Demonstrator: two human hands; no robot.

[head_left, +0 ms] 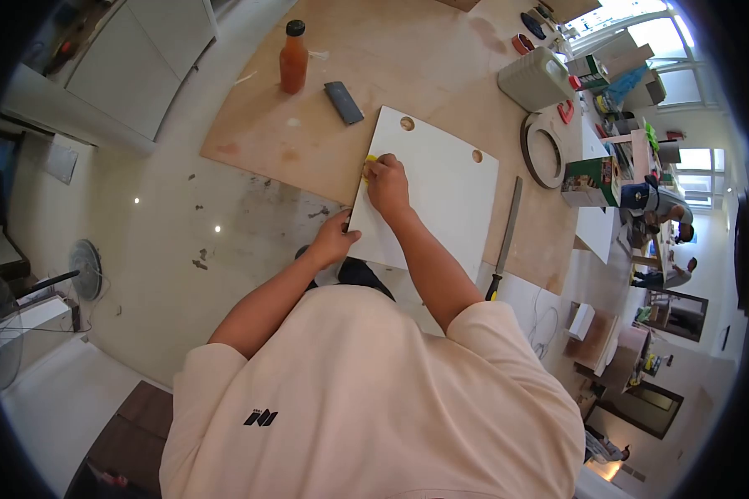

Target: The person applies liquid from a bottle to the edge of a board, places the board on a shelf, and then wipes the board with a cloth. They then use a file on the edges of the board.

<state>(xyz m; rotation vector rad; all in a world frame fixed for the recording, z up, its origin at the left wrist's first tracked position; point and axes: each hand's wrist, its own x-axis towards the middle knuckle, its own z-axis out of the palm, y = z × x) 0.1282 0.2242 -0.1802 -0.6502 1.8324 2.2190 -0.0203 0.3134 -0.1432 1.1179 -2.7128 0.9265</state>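
A white panel (441, 191) with two round cut-outs along its far side lies on the worktable. My right hand (389, 185) is closed on a small yellow piece (371, 159) at the panel's left edge. The fingers cover most of that piece, so its kind cannot be told. Nearer my body, my left hand (334, 239) grips the same edge, thumb towards the top face and fingers at the side. Beyond the panel's left corner lies a dark grey rectangular block (344, 102).
An orange-filled bottle (293, 58) stands on the brown tabletop (374, 50). To the right are a long file (508, 237) with a black and yellow handle, a dark ring (543, 150), a jerrycan (537, 79) and a green box (591, 181). A fan (86, 269) stands at left; people are at far right.
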